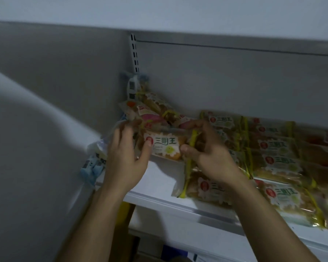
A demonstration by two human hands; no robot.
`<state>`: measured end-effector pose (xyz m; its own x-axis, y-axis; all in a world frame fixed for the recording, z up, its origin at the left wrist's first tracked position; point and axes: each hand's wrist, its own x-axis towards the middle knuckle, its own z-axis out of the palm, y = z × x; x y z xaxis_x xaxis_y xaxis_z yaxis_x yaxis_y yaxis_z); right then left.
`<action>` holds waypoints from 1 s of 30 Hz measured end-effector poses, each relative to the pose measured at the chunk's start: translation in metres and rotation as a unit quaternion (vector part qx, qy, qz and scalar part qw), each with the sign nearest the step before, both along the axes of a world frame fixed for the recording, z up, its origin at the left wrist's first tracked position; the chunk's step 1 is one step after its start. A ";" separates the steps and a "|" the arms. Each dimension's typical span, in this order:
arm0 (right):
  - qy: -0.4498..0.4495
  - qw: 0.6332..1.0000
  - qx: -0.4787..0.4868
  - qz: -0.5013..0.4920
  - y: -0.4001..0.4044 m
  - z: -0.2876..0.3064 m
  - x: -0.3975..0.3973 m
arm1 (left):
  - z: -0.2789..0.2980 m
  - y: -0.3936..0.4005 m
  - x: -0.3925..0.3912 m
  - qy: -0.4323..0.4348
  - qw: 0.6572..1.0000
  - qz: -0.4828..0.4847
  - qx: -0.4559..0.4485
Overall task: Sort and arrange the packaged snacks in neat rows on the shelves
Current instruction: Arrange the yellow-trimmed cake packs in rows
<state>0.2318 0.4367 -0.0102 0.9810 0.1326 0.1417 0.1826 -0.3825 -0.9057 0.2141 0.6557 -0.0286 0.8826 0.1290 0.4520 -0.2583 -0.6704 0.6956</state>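
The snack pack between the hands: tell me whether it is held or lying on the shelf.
Held. The snack pack is pinched at its ends by the left hand and right hand, above bare shelf.

White shelf (159, 178) — seemingly yellow-edged packets (278, 163)

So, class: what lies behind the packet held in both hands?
Behind the held packet lies a loose heap of snack packets, some pink, one with a barcode standing against the shelf's back wall. The hands and packet hide the heap's lower part.
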 end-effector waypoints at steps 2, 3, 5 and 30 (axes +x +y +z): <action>0.006 0.997 0.075 -0.030 -0.024 0.005 -0.011 | 0.006 -0.016 0.001 0.021 0.996 -0.055 -0.069; -0.004 0.993 0.104 -0.062 -0.036 0.007 -0.016 | 0.009 -0.027 0.003 0.033 0.990 -0.078 -0.110; -0.073 0.981 0.082 -0.160 -0.056 0.006 -0.025 | 0.012 -0.050 0.008 0.037 0.981 -0.105 -0.162; 0.012 0.951 -0.230 -0.208 -0.268 -0.005 0.065 | 0.009 -0.301 0.145 0.137 0.969 -0.200 0.057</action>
